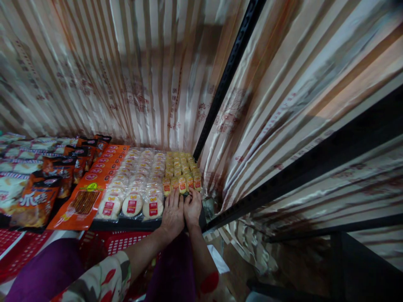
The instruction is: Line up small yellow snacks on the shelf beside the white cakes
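Note:
Small yellow snack packets point(182, 184) with red and white labels stand in tight rows at the shelf's right end. My left hand point(173, 214) lies with outstretched fingers against the front of these rows, its fingertips at the foremost packets. Beside it, almost touching, my right hand point(192, 207) has its fingers slightly bent and its tips at the front packets on the right. Neither hand visibly holds a packet. Directly left of my hands stand rows of clear-wrapped round white crackers point(153, 206) with red labels.
Farther left are flat orange snack packs point(83, 201), black-and-orange bags point(39, 201) and white bags point(14, 188). Red perforated baskets point(122, 241) sit below the shelf's front edge. A black upright post point(225, 88) rises at the back right, before striped plastic sheeting point(151, 71).

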The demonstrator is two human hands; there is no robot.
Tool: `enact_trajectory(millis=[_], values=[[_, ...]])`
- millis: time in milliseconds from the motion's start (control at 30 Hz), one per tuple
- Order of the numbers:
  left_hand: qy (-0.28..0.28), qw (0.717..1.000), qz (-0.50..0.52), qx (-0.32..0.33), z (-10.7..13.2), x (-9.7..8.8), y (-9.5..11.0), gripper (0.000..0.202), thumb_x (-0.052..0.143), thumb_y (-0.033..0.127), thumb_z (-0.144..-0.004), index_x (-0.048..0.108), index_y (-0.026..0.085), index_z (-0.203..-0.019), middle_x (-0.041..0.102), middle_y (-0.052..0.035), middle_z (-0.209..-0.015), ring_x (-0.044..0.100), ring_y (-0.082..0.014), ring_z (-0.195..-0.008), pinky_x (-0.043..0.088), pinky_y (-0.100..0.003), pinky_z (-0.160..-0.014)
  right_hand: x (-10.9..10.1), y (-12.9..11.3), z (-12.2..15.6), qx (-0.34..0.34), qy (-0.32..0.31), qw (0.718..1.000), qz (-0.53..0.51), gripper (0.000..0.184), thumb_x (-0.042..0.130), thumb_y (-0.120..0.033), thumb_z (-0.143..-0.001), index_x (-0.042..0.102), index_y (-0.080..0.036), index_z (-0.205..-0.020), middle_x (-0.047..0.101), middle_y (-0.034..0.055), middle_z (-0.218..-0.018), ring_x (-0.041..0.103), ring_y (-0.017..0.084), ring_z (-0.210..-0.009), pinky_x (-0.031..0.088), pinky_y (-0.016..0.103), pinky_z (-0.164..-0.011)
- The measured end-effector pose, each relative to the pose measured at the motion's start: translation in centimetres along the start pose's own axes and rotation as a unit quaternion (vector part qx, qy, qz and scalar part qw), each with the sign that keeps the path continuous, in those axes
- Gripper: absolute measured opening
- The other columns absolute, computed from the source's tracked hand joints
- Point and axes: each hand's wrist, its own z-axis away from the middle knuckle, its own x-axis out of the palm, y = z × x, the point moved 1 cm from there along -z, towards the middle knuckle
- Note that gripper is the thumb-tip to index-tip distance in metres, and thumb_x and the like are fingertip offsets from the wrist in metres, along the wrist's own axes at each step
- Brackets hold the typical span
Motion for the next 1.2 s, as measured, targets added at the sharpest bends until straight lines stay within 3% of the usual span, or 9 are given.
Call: enact_trajectory(millis=[133,300,700,867,1000,1200], values=[[-0.036,0.999,0.002,0.004,0.6,0.4,0.0,0.050,0.040,0.011,-0.079,0.045,0.003,-0.129,0.049,-0.0218,-0.132,0.041,-0.0302,-0.126,0.035,-0.047,-0.103,-0.1,-0.1,0.0,0.005,0.001,1.000,0.000,0.036,0.037,-0.011,-0.073,0.061,-0.012,-0.099,0.059,0.0118,-0.098,0.053,0.019,-0.093,0.044,0.035,-0.089],[-0.057,0.998,0.004,-0.005,0.6,0.7,0.0,0.052,0.040,0.013,-0.080,0.044,-0.004,-0.129,0.049,-0.0249,-0.130,0.042,-0.0328,-0.125,0.034,-0.046,-0.104,-0.3,-0.4,-0.1,0.000,0.000,1.000,-0.004,0.035,0.036,-0.010,-0.074,0.061,-0.013,-0.098,0.059,0.0116,-0.097,0.053,0.019,-0.093,0.044,0.035,-0.088],[-0.010,1.000,0.019,0.000,0.5,2.8,-0.6,0.051,0.035,0.011,-0.081,0.041,-0.003,-0.130,0.045,-0.0250,-0.135,0.036,-0.0305,-0.131,0.036,-0.049,-0.104,0.0,-0.2,-0.1,-0.002,-0.001,1.000,-0.009,0.035,0.037,-0.011,-0.074,0.062,-0.014,-0.099,0.060,0.0115,-0.098,0.054,0.019,-0.091,0.045,0.035,-0.087],[-0.011,1.000,0.023,0.010,0.6,2.4,-0.6,0.050,0.034,0.009,-0.081,0.042,-0.004,-0.128,0.044,-0.0256,-0.135,0.035,-0.0308,-0.132,0.036,-0.048,-0.105,0.0,0.0,0.0,-0.012,-0.007,1.000,-0.006,0.035,0.037,-0.011,-0.076,0.062,-0.013,-0.099,0.060,0.0126,-0.099,0.054,0.020,-0.096,0.044,0.037,-0.090],[0.020,0.999,0.036,0.017,0.7,1.5,-0.4,0.047,0.034,0.009,-0.082,0.043,0.000,-0.127,0.038,-0.0251,-0.140,0.027,-0.0304,-0.136,0.036,-0.050,-0.104,-0.3,-0.2,-0.1,-0.011,0.010,1.000,-0.012,0.034,0.037,-0.013,-0.076,0.060,-0.015,-0.102,0.058,0.0114,-0.100,0.052,0.020,-0.098,0.044,0.038,-0.091],[0.055,0.998,0.027,0.011,0.4,0.8,-0.4,0.050,0.038,0.007,-0.079,0.042,0.004,-0.129,0.031,-0.0225,-0.145,0.016,-0.0297,-0.139,0.035,-0.050,-0.105,-0.7,-0.7,-0.1,-0.007,0.053,0.999,-0.001,0.043,0.034,-0.014,-0.080,0.050,-0.011,-0.120,0.045,0.0174,-0.129,0.039,0.024,-0.124,0.035,0.045,-0.102]])
